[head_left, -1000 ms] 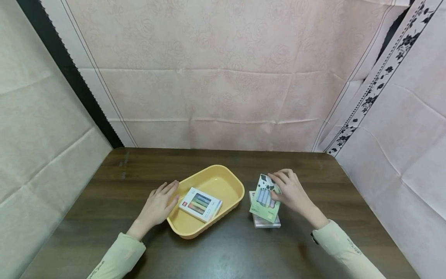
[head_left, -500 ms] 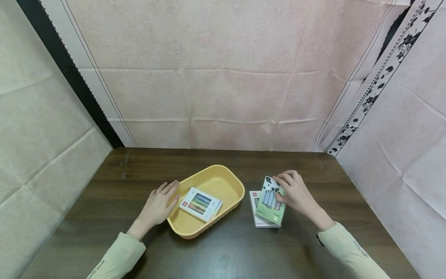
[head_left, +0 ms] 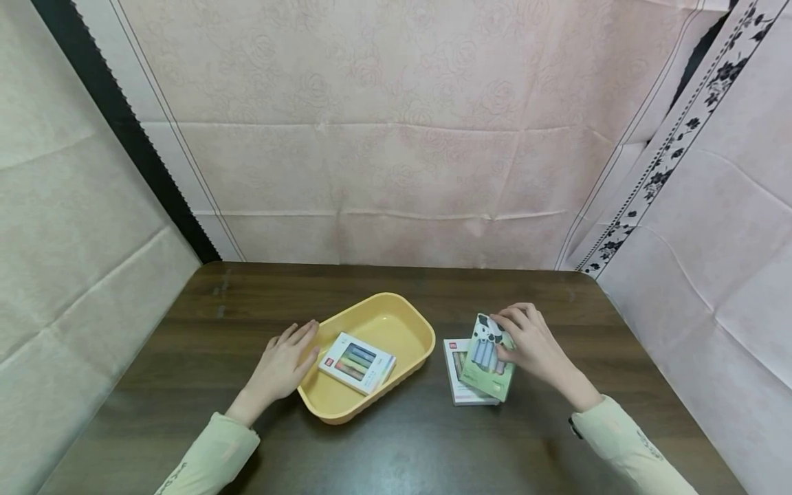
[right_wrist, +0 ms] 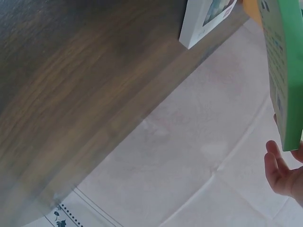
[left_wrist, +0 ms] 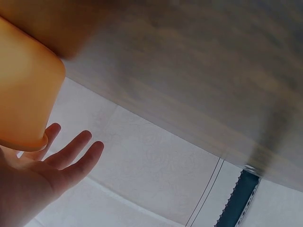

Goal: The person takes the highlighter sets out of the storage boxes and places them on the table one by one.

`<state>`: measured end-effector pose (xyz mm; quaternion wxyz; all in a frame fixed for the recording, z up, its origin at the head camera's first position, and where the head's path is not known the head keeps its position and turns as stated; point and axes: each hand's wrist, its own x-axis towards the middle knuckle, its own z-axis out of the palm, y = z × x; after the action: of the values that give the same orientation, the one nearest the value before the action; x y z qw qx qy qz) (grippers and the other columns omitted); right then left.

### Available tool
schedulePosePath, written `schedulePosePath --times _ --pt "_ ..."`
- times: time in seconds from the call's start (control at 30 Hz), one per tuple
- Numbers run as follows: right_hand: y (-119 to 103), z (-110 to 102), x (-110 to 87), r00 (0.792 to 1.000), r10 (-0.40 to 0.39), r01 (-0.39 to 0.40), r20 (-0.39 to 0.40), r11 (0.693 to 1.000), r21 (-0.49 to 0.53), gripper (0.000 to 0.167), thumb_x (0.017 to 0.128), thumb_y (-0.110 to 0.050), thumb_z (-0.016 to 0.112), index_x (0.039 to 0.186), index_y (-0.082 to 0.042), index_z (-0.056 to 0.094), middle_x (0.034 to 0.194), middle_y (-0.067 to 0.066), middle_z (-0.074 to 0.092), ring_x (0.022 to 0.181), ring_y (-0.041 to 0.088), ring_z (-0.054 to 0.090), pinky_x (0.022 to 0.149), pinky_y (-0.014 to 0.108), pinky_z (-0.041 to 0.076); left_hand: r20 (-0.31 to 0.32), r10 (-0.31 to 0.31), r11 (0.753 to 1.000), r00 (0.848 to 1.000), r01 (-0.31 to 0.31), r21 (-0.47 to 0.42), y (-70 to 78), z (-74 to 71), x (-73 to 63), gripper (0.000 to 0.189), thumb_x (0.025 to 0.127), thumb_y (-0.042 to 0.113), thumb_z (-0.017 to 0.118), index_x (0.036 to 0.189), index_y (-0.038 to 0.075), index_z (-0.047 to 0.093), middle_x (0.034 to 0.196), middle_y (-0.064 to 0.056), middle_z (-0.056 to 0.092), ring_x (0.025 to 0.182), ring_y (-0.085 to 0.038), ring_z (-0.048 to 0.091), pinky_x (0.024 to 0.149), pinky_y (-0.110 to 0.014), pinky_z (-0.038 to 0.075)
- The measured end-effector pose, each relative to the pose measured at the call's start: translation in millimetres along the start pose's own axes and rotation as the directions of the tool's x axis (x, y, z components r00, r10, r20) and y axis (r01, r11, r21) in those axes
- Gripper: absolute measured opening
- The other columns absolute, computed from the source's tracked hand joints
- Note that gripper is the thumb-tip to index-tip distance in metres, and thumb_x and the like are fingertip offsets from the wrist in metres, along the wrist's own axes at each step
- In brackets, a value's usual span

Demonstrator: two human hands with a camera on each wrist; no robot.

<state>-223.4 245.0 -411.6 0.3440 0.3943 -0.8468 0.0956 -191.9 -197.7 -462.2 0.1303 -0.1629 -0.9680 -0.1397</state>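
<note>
My right hand [head_left: 533, 347] pinches a green box [head_left: 481, 375] with a spotted cow print and pale sticks on its front. The box is tilted and partly overlaps a white windowed box [head_left: 459, 393] lying on the table. In the right wrist view the green box [right_wrist: 288, 71] is seen from its edge, clear of the white box [right_wrist: 201, 23]. My left hand [head_left: 280, 361] rests against the near left rim of a yellow tray [head_left: 396, 330], fingers extended. Inside that tray lies another white box [head_left: 377, 377] with coloured sticks in its window.
Everything stands on a dark wooden table [head_left: 396, 454]. Pale patterned cloth [head_left: 396, 172] hangs behind its far edge and along both sides. Bare tray floor shows beyond the white box in it.
My right hand has drawn the green box to the right and slightly toward me, uncovering more of the white box below. The left hand and tray have stayed in place.
</note>
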Motion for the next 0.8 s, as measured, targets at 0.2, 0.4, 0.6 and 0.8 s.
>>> schedulePosePath --times 0.2,0.4,0.6,0.8 --pt "2.2 -4.1 -2.9 1.0 -0.003 0.003 0.0 1.0 -0.005 0.043 0.055 -0.01 0.067 0.097 0.003 0.064 0.09 0.014 0.059 0.089 0.033 0.048 0.074 0.046 0.038 -0.001 0.0 1.0 1.0 0.0 -0.001 -0.4 0.1 -0.6 0.048 0.092 0.033 0.044 0.134 0.01 0.042 0.138 -0.01 0.043 0.123 -0.039 0.039 0.091 -0.059 0.034" --pt "2.7 -5.7 -7.8 1.0 0.019 -0.019 0.018 1.0 -0.007 0.043 0.056 -0.011 0.068 0.096 0.002 0.064 0.09 0.014 0.059 0.09 0.033 0.049 0.074 0.046 0.039 0.0 0.001 1.0 1.0 -0.001 -0.001 0.0 0.0 -1.0 0.048 0.092 0.033 0.044 0.134 0.01 0.042 0.138 -0.01 0.043 0.123 -0.04 0.039 0.09 -0.06 0.034" --pt "3.8 -7.7 -11.7 0.997 0.045 -0.045 0.056 0.999 0.001 0.045 0.056 -0.01 0.067 0.099 0.002 0.063 0.091 0.012 0.058 0.091 0.03 0.047 0.075 0.043 0.037 -0.006 -0.001 1.0 1.0 0.001 -0.002 -0.1 0.7 -0.9 0.048 0.092 0.033 0.044 0.133 0.009 0.043 0.137 -0.01 0.043 0.123 -0.04 0.04 0.09 -0.06 0.034" --pt "6.1 -10.4 -15.9 0.996 0.056 -0.056 0.068 0.998 0.004 0.046 0.056 -0.009 0.068 0.1 0.003 0.063 0.091 0.012 0.058 0.09 0.03 0.047 0.075 0.043 0.037 -0.01 0.002 1.0 1.0 -0.002 -0.006 -0.2 0.7 -0.6 0.048 0.092 0.032 0.045 0.133 0.009 0.042 0.137 -0.009 0.043 0.122 -0.04 0.04 0.089 -0.061 0.034"
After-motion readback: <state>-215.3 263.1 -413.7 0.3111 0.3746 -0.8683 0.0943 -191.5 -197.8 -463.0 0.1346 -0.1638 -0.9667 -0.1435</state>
